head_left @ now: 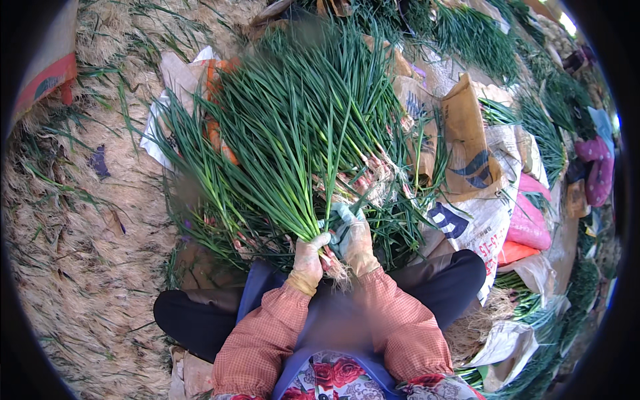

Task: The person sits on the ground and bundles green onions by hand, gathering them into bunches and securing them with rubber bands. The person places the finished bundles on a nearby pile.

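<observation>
Gloved in pale rubber, my left hand point(308, 261) is wrapped round a bunch of green onions point(293, 180) just above their reddish bulbs and pale roots. The long green leaves fan up and away from me. My right hand point(352, 239), in a light glove with a bluish-green finger part, is closed beside the bunch at the bulb end; its fingertips are partly hidden, and I cannot make out what they hold. Beyond both hands lies a large heap of green onions point(287, 80), with bulbs and roots point(377, 177) showing on its near right side.
Trimmed roots and straw point(93, 267) cover the ground on the left. On the right lie a brown paper sack point(470, 133), a white printed sack point(483, 223) and a pink bag point(529, 223). More onion bunches point(473, 40) are at the far right. My crossed legs point(440, 273) frame the near side.
</observation>
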Demonstrator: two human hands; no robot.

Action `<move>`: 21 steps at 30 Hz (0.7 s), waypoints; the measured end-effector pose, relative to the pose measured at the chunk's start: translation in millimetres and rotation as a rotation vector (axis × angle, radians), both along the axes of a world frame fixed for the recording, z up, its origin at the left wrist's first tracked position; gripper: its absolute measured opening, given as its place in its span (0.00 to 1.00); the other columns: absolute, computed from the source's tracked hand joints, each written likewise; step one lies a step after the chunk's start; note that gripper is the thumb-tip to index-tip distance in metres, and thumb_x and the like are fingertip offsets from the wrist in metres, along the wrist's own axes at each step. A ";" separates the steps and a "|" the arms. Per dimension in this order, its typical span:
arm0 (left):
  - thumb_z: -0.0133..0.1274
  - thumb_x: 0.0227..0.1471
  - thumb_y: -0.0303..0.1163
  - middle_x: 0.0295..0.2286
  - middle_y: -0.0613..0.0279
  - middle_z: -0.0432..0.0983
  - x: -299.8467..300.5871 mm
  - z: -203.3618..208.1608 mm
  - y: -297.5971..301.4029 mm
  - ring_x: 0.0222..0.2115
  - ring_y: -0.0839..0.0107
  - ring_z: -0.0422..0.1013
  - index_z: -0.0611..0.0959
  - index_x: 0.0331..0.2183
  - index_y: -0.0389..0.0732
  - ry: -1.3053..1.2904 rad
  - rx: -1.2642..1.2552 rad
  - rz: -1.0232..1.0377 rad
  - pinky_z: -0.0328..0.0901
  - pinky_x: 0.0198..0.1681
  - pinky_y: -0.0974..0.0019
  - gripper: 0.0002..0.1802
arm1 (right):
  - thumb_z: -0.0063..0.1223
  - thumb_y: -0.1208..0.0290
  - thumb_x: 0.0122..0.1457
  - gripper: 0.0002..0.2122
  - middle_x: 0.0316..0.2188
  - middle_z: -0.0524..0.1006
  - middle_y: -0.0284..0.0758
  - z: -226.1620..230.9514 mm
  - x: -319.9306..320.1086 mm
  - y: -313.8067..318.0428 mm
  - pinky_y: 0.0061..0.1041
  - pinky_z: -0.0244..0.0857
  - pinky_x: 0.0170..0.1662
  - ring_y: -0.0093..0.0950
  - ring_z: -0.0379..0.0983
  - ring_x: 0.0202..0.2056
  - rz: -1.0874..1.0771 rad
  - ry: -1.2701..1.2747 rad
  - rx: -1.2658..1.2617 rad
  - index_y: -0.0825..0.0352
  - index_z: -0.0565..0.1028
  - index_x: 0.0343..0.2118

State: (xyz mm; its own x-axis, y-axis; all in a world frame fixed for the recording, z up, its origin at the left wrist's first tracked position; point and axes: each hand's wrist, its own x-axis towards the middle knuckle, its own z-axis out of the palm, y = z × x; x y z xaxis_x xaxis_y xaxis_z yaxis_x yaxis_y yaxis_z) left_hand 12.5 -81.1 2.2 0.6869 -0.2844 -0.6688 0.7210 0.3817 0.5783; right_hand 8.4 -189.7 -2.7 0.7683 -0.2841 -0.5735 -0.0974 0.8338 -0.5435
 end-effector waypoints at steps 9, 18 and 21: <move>0.53 0.46 0.23 0.23 0.57 0.76 -5.8 13.3 -1.5 0.18 0.70 0.70 0.75 0.38 0.37 0.000 -0.312 0.076 0.68 0.22 0.69 0.13 | 0.39 0.62 0.65 0.17 0.08 0.51 0.19 -1.8 36.2 -59.6 0.16 0.41 0.14 0.14 0.46 0.10 -0.446 -0.075 0.094 0.72 0.75 0.40; 0.50 0.49 0.25 0.27 0.57 0.75 17.2 3.4 24.3 0.18 0.71 0.69 0.76 0.37 0.38 0.011 -0.125 -0.075 0.64 0.18 0.72 0.10 | 0.59 0.64 0.55 0.18 0.31 0.78 0.37 23.6 -14.6 -50.0 0.25 0.66 0.38 0.22 0.72 0.32 1.199 -0.044 -0.967 0.72 0.73 0.43; 0.48 0.48 0.21 0.25 0.57 0.75 16.0 -2.3 29.5 0.16 0.70 0.68 0.75 0.45 0.36 -0.074 -0.070 -0.154 0.66 0.21 0.70 0.19 | 0.54 0.71 0.58 0.09 0.26 0.78 0.32 22.2 -5.3 -68.9 0.21 0.64 0.28 0.16 0.70 0.24 1.116 -0.086 -0.668 0.69 0.75 0.39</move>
State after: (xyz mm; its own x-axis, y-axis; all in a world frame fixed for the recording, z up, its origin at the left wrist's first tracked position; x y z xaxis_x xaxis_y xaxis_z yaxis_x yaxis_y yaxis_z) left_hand 28.6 -51.6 -0.1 0.6783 -0.4343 -0.5927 0.7305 0.3112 0.6079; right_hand 3.1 -258.6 19.5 0.8007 0.3177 -0.5078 -0.5023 -0.1059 -0.8582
